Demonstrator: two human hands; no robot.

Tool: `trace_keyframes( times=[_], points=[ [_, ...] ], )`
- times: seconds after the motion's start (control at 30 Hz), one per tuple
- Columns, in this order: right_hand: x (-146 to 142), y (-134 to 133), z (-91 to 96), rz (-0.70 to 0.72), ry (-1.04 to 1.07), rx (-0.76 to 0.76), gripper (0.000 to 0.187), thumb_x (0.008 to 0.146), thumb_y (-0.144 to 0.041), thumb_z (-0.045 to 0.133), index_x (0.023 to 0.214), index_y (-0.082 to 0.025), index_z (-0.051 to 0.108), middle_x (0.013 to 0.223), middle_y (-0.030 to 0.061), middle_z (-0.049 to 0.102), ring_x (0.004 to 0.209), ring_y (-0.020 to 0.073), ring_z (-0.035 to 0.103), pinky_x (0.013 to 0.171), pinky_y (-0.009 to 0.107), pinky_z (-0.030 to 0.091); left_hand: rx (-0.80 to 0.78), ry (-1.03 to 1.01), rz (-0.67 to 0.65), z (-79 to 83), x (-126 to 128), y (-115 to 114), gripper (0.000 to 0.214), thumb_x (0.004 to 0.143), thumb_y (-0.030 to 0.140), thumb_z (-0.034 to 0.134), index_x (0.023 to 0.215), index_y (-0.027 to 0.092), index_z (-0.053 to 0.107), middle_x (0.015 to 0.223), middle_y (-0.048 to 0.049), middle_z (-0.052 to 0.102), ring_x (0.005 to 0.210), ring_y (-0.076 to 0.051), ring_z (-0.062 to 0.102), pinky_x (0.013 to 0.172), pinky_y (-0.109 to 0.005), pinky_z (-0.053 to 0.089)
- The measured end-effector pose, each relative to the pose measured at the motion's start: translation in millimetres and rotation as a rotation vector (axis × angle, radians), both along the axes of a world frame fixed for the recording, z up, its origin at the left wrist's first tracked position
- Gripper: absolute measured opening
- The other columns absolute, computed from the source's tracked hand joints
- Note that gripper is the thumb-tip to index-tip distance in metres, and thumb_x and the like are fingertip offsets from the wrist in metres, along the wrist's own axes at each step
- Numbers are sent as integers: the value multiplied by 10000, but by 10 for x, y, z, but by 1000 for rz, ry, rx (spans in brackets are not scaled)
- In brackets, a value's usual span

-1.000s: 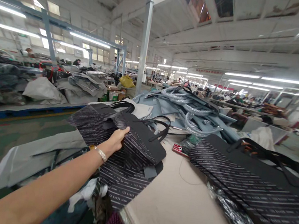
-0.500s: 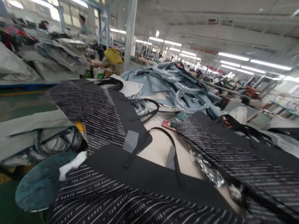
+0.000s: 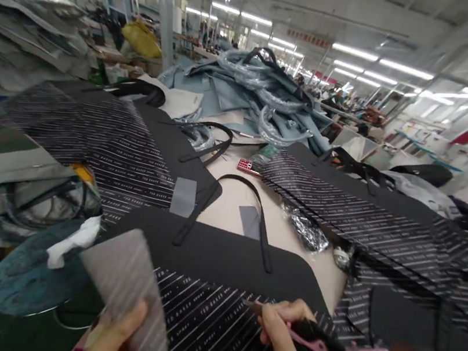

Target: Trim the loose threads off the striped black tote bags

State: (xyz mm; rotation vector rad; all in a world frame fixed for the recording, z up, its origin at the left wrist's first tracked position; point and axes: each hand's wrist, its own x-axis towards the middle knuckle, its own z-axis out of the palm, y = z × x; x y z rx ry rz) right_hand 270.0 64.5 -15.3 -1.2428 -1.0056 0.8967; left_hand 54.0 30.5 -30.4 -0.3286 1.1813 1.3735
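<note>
1. A striped bag (image 3: 210, 301) is lying on the desk (image 3: 224, 209).
2. The left hand (image 3: 115, 337) is pinching a grey sheet (image 3: 133, 278) at the bag's left.
3. The right hand (image 3: 287, 336) is gripping what seems a pink-handled tool (image 3: 312, 344) over the bag's right.

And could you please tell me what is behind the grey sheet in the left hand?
Striped black fabric shows beyond the right edge of the grey sheet, with the plain dark panel farther back. What lies directly behind the sheet is hidden.
</note>
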Motion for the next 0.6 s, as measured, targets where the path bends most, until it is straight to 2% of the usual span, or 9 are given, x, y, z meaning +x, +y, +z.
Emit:
trace_keyframes(
  times=[0.07, 0.13, 0.2, 0.27, 0.47, 0.6],
  points=[
    [-44, 115, -82, 34, -58, 9, 500, 918, -644, 862, 686, -248, 662, 564, -2, 637, 560, 204, 603, 548, 308, 451, -50, 32, 2, 66, 73, 218, 558, 913, 88, 758, 1420, 306, 671, 1022, -27, 870, 892, -242, 831, 868, -387, 702],
    [-76, 183, -166, 49, -89, -4, 508, 928, -638, 845, 663, -243, 667, 590, 15, 661, 580, 208, 608, 570, 317, 467, -72, 87, -20, 112, 144, 366, 465, 874, 19, 774, 1287, 228, 734, 962, -45, 865, 805, -241, 828, 860, -412, 710],
    [-99, 200, -247, 20, -116, -37, 455, 949, -577, 834, 688, -240, 674, 646, 23, 687, 648, 220, 647, 622, 326, 495, -105, 137, -48, 116, 184, 426, 383, 835, -29, 786, 1155, 181, 763, 879, -45, 854, 715, -237, 813, 805, -415, 720],
    [-113, 186, -309, -5, -160, -77, 429, 964, -526, 813, 684, -233, 674, 682, 28, 686, 688, 222, 656, 641, 328, 491, -124, 159, -72, 92, 186, 416, 326, 831, -41, 782, 1086, 162, 775, 892, -59, 856, 724, -245, 817, 775, -403, 725],
    [-144, 152, -295, -46, -102, -42, 345, 982, -403, 791, 730, -249, 611, 708, -19, 679, 686, 194, 663, 648, 316, 476, -103, 255, -92, 43, 136, 273, 511, 841, -24, 770, 1260, 268, 778, 1217, -65, 846, 1084, -295, 822, 845, -358, 720],
    [-170, 151, -217, 2, -80, -48, 344, 987, -400, 795, 739, -257, 604, 709, -20, 678, 694, 192, 663, 683, 310, 518, -94, 301, -98, 30, 159, 235, 587, 803, 27, 824, 1322, 295, 763, 1212, -61, 844, 1124, -306, 812, 866, -358, 714]
  ],
)
